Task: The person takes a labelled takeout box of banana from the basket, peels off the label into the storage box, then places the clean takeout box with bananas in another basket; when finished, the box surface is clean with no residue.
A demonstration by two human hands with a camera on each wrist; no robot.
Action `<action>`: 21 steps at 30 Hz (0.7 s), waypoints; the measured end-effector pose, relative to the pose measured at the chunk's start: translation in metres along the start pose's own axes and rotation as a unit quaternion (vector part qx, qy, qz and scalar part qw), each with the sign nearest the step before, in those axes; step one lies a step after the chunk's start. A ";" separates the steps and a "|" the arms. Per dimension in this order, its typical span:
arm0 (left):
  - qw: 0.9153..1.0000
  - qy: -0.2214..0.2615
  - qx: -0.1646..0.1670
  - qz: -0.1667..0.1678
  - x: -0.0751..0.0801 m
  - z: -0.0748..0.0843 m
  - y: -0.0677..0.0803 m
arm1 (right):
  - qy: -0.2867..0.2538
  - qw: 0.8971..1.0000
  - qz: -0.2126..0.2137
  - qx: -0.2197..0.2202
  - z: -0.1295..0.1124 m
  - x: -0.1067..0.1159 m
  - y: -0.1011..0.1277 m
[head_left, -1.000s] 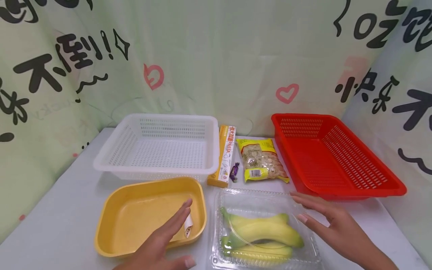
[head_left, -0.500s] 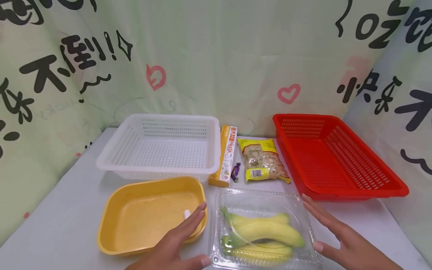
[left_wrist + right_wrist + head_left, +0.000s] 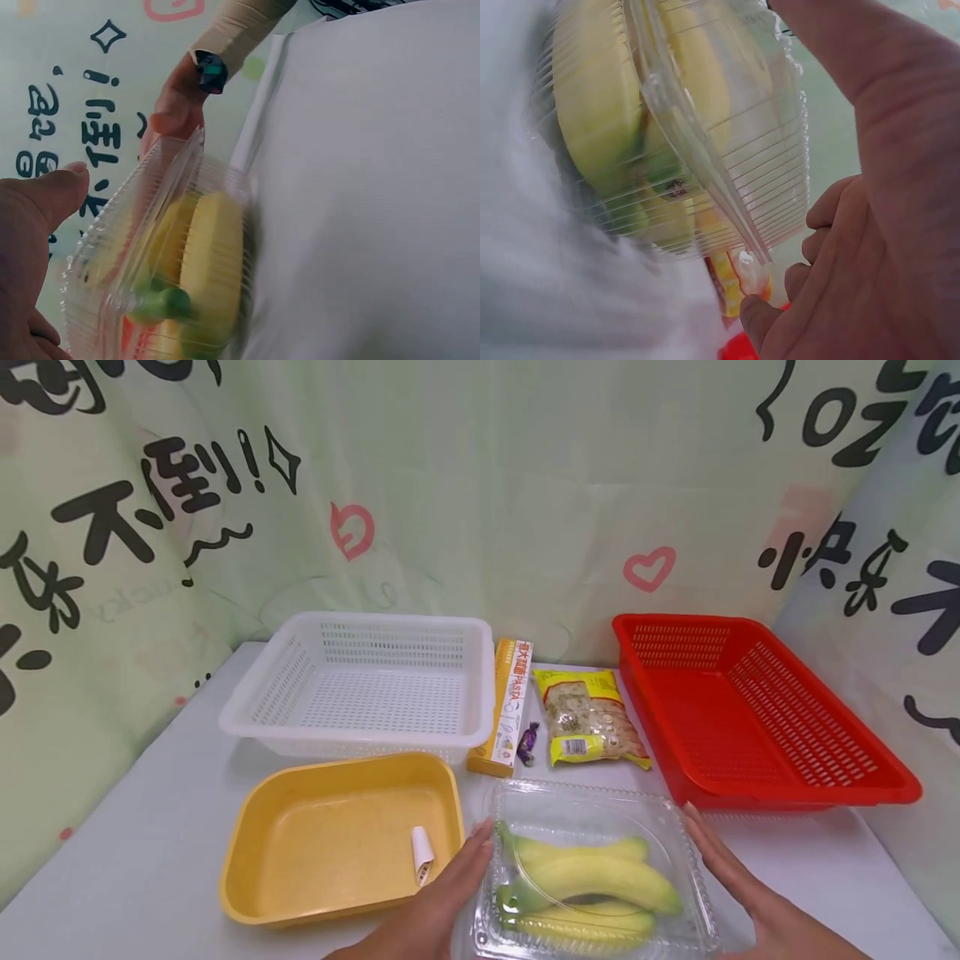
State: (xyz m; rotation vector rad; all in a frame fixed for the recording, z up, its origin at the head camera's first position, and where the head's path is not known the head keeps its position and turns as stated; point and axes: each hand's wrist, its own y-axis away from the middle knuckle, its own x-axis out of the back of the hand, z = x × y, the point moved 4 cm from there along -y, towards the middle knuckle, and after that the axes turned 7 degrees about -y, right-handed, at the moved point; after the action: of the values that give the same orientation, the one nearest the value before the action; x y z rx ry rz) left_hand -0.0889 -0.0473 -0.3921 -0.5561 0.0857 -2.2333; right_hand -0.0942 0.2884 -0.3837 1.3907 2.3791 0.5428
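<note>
While both hands flank the clear banana box (image 3: pixel 592 877), left hand (image 3: pixel 442 906) and right hand (image 3: pixel 738 889) press it, fingers straight.

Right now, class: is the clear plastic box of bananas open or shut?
Shut. The clear plastic box has its lid down over the bananas; both wrist views show lid and base rims meeting.

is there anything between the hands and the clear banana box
Nothing visible. The left hand is at the left edge of the clear clamshell box of bananas, and the right hand is at its right edge, fingers straight. The yellow tray sits just left of the box, outside the gap.
</note>
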 end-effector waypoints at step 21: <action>0.973 -0.202 -0.058 0.099 -0.017 -0.011 -0.013 | 0.051 0.998 0.022 -0.024 0.021 0.018 -0.017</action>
State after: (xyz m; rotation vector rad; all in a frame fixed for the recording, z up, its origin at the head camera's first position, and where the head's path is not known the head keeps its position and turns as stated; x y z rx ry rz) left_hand -0.0929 -0.0270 -0.4054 -1.0104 0.0594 -1.8925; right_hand -0.1054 0.2998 -0.4112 1.4300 2.4022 0.6934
